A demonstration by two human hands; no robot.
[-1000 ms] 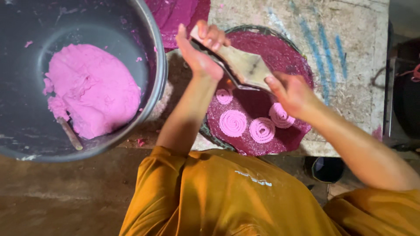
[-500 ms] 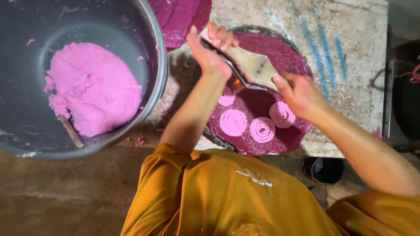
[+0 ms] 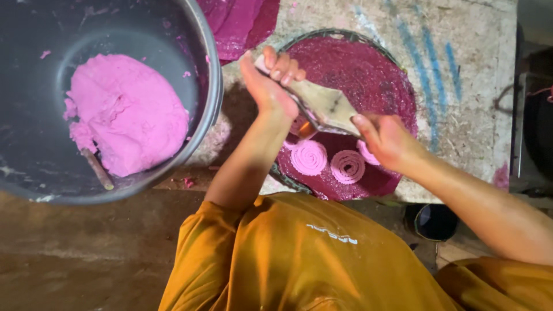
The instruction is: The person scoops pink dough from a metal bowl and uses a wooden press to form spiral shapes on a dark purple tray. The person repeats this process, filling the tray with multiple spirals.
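Both-handed: left hand [image 3: 271, 86] and right hand [image 3: 387, 138] gripping flat wooden dough press [image 3: 322, 106] over round magenta-stained tray [image 3: 368, 63] bearing pink spiral coils [image 3: 309, 157].

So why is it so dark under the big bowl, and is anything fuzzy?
Head view: the light falls from above, so the grey bowl casts a shadow onto the floor below it; the pink dough and the round tray are brightly lit. The left hand and right hand look slightly soft; the orange shirt, closest to the camera, is blurriest.
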